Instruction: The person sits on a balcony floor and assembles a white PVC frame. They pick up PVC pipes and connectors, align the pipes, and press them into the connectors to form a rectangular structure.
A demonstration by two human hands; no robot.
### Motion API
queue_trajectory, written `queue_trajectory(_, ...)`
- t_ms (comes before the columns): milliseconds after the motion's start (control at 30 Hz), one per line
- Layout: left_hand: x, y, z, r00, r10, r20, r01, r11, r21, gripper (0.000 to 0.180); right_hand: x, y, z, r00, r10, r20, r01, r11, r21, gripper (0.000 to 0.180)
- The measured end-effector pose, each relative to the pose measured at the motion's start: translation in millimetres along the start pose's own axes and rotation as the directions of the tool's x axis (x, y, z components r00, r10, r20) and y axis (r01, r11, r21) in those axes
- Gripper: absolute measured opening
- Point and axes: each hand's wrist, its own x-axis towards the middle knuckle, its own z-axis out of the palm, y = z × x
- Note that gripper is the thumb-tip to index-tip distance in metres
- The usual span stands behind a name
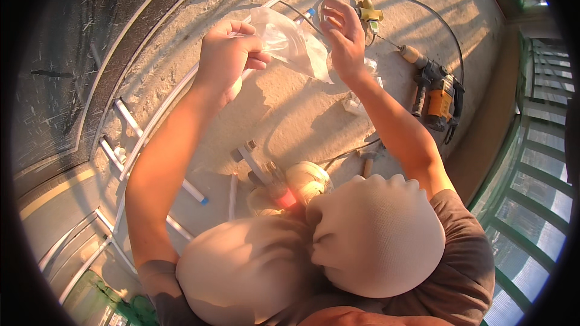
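My left hand point(231, 54) pinches a thin, clear plastic bag point(296, 48) between thumb and fingers. The bag hangs out to the right, crumpled and lit by the sun. Beside its right edge is my right hand point(345, 37), raised with fingers loosely curled and apart, and nothing shows in it. A white pipe with a blue end point(308, 14) lies on the floor behind the bag.
An orange and black rotary hammer point(440, 99) with a cable lies on the right, near a yellow socket point(370, 13). White pipes point(128, 115) run along the left. By my shoes lie a hammer point(367, 163) and a tool with a red part point(284, 198). A green railing point(513, 196) borders the right.
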Motion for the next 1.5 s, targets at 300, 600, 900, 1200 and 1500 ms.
queue_trajectory(300,-16.4,7.1,11.6,0.992,-0.106,0.066,0.115,0.982,-0.148,0.024,-16.5,-32.0,5.8,0.889,-0.282,0.362,0.438,0.755,-0.488,0.008)
queue_trajectory(600,-23.0,-9.1,-46.2,0.984,-0.010,-0.178,0.002,0.999,-0.045,0.033,81.9,-36.2,-30.8,0.953,0.091,0.290,0.031,0.920,-0.390,0.028)
queue_trajectory(900,-46.5,-50.7,-87.7,0.975,-0.107,-0.197,0.088,0.991,-0.101,0.026,226.5,-25.9,23.5,0.695,0.222,0.684,0.545,0.459,-0.702,0.033)
queue_trajectory(1200,-59.7,-77.3,-96.5,0.971,-0.239,-0.017,0.238,0.969,-0.060,0.015,315.9,-47.1,87.7,0.858,-0.494,0.140,0.498,0.732,-0.465,0.047)
queue_trajectory(1500,-103.0,-92.5,-136.6,0.959,-0.164,-0.229,0.225,0.937,0.269,0.025,145.0,126.3,-124.0,0.919,0.384,-0.088,-0.380,0.809,-0.447,0.023)
